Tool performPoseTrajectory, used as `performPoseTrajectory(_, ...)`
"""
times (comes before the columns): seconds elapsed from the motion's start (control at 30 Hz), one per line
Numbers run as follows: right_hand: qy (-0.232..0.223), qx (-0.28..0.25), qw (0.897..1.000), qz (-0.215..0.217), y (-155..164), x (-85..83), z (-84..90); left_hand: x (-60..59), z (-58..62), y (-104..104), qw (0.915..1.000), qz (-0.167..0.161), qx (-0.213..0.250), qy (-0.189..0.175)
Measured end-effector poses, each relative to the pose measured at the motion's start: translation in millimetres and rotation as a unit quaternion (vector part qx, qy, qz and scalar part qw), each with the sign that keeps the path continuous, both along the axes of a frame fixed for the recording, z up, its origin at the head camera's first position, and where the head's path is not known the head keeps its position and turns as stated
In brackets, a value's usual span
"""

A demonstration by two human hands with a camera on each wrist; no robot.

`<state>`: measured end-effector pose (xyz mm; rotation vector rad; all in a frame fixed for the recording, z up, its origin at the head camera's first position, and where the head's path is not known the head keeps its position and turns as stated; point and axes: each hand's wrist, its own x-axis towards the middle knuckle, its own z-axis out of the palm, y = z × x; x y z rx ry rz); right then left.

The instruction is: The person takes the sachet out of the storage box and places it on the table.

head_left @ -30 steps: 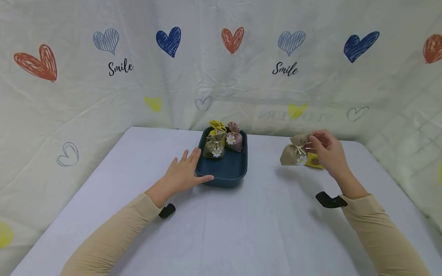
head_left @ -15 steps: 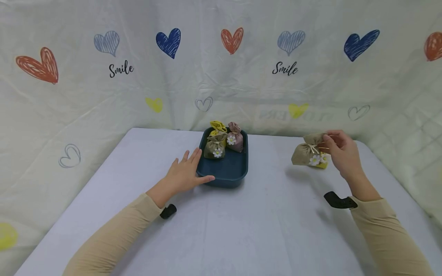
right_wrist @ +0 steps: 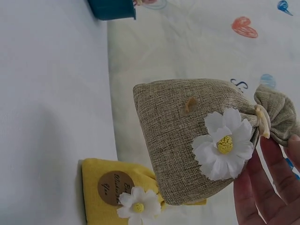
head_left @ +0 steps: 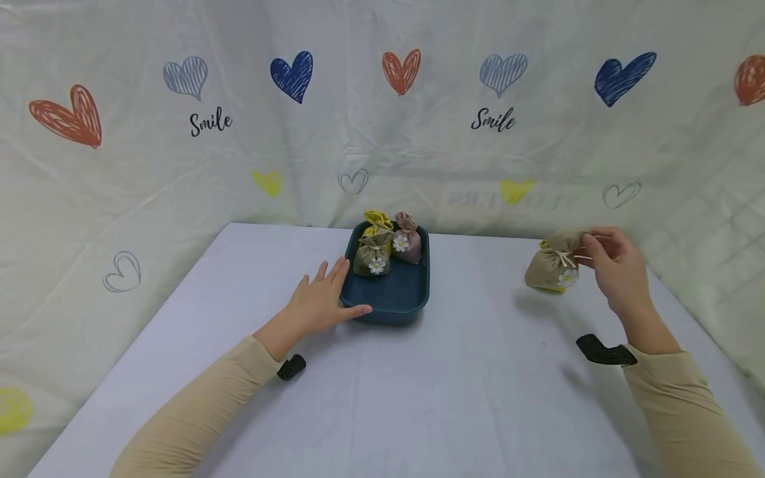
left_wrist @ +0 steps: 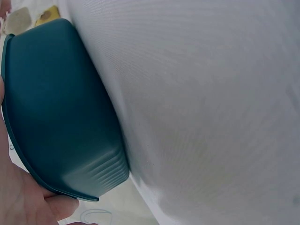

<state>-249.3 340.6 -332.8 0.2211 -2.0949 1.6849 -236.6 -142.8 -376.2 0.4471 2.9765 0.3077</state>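
Note:
My right hand [head_left: 618, 272] pinches the gathered neck of a beige cloth sachet [head_left: 546, 265], holding it above the right side of the table. A white daisy [right_wrist: 225, 145] and a pale cord decorate this sachet. Below it on the table lies a yellow sachet [right_wrist: 98, 187] with a round brown label, mostly hidden by the beige one in the head view. On the left, my left hand [head_left: 317, 299] rests with spread fingers against the near-left rim of a dark teal tray [head_left: 388, 317]. In the left wrist view, fingertips [left_wrist: 63, 206] touch the tray's rim.
At the tray's back stand an olive-grey sachet [head_left: 370, 255], a yellow sachet [head_left: 378, 218] and a mauve sachet [head_left: 408, 249]. A white cloth covers the table [head_left: 418, 398]. Behind its far edge hangs a pale curtain [head_left: 442, 146] printed with hearts.
The right hand has carried the beige sachet rightward, over the yellow sachet, which it now largely covers in the head view. My left hand and the tray have stayed in place.

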Motion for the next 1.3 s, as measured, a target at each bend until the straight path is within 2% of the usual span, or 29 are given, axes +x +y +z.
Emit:
performPoseTrajectory(0.37, -0.035, 0.043, 0.995, -0.085, 13.6, 6.0, 0.4, -0.2, -0.3, -0.4, 1.0, 0.001, -0.005, 0.002)
performPoseTrajectory(0.43, -0.039, 0.03, 0.995, -0.085, 15.3, 8.5, 0.8, 0.1, -1.0, -0.2, 1.0, 0.001, -0.007, 0.002)
performPoseTrajectory(0.6, -0.03, -0.042, 0.996, -0.073, 19.1, 11.3, 0.4, 0.0, -3.6, -0.4, 1.0, 0.003, -0.005, 0.005)
performPoseTrajectory(0.83, -0.035, -0.132, 0.987, -0.088, 26.7, 6.8, -5.4, -0.6, -3.8, -0.7, 1.0, 0.006, -0.005, 0.003)
performPoseTrajectory(1.1, -0.052, -0.155, 0.978, -0.13, 34.9, 4.0, -6.8, 0.5, -2.6, -0.4, 1.0, 0.004, -0.002, 0.006)
performPoseTrajectory(1.3, -0.055, -0.171, 0.973, -0.142, 42.8, 5.4, -10.4, -0.9, -3.4, 0.0, 1.0, 0.003, -0.001, 0.002)
